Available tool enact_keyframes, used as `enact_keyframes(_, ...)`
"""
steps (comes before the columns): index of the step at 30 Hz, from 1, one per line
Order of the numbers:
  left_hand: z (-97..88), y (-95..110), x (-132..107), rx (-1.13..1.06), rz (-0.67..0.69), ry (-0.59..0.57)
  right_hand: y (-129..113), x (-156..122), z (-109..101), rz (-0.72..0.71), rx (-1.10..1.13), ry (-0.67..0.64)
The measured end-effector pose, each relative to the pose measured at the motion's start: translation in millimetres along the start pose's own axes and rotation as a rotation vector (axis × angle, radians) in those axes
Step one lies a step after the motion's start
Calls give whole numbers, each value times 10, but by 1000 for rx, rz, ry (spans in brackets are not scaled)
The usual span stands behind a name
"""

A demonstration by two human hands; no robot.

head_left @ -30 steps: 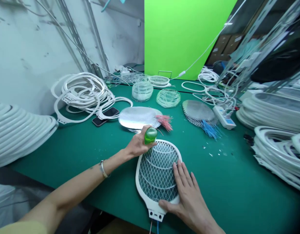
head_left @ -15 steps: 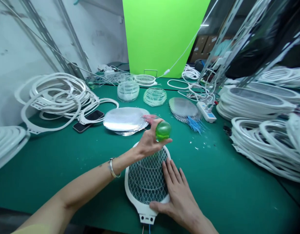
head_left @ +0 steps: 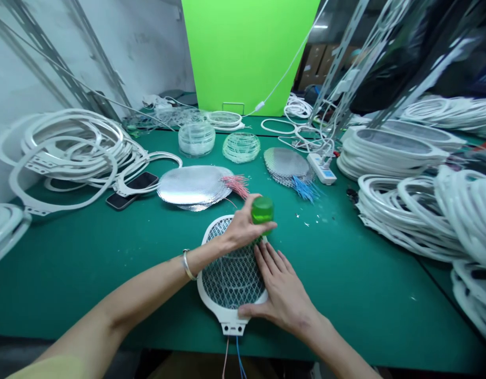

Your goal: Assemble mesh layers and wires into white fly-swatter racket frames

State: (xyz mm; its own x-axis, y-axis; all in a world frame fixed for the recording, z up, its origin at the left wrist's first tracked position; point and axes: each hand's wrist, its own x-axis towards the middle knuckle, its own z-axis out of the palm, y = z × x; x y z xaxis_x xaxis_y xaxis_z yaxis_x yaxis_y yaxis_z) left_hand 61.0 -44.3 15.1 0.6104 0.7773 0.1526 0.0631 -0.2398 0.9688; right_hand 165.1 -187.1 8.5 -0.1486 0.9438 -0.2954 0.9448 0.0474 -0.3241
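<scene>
Head view looks down on a green-topped workbench (head_left: 357,300), with a white plastic fly-swatter racket with diamond wire mesh (head_left: 232,278) lying flat near its near edge, around the middle. Thin red and blue wires (head_left: 237,356) run from the racket's squared handle end and drop past that edge.

The right hand (head_left: 280,289) is spread, fingers apart and flat on the lower mesh, with the thumb along the frame near the handle end. The left hand (head_left: 245,227), with a silver bangle (head_left: 186,265) on its wrist, is raised over the racket's far end. Its fingers and thumb pinch a stubby translucent green plastic container (head_left: 262,209).

Just beyond the racket, toward the far edge, lies a stack of round perforated silver metal sheets (head_left: 190,184) with a tuft of pink wires (head_left: 237,185) at one side. To its right is a stack of grey mesh discs (head_left: 285,162) trailing blue wires (head_left: 305,189). Two rounded bundles of wire mesh (head_left: 196,139) stand behind them. Dark smartphones (head_left: 129,190) rest against a heap of white plastic racket frames (head_left: 69,142) toward the left edge. More white frames (head_left: 401,210) are piled along the right edge, beside a white power strip (head_left: 321,168).
</scene>
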Motion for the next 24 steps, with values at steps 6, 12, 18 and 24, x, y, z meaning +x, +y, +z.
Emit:
enact_keyframes(6, -287, 196, -444, -174, -15, 170, 681, 236, -190, -358, 106, 202)
enact_keyframes(12, 13, 269, -768, 177, 258, -156, 992, 408, -36, -471, 283, 268)
enact_keyframes(18, 280, 219, -674, 196, 182, -245, 1018, 438, -63, -474, 317, 209)
enact_keyframes(24, 121, 258, -974, 159, 246, -280, 880, 327, -138, -424, 305, 144)
